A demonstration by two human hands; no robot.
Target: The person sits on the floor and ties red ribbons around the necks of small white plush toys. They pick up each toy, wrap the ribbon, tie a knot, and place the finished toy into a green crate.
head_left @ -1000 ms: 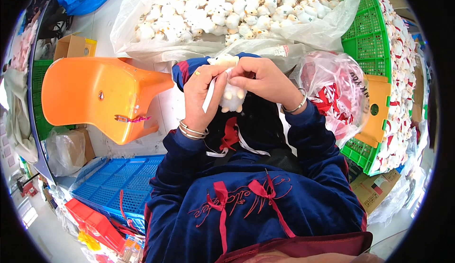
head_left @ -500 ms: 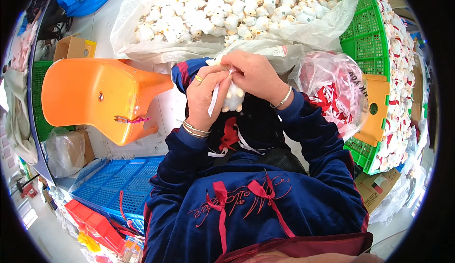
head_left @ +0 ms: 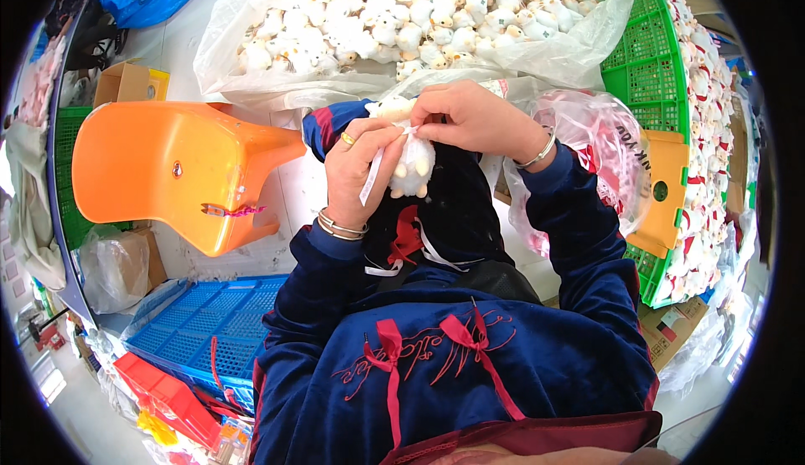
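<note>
Left hand (head_left: 359, 161), grip pinched closed, holds the white ribbon (head_left: 370, 180)! Right hand (head_left: 474, 119) nips it too, grip closed, at the neck of the white plush animal (head_left: 411, 181).

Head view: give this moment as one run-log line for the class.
left hand: pinching ribbon; right hand: pinching ribbon; toy: between hands, ribbon at neck; chair: left; toy pile: beyond hands
</note>
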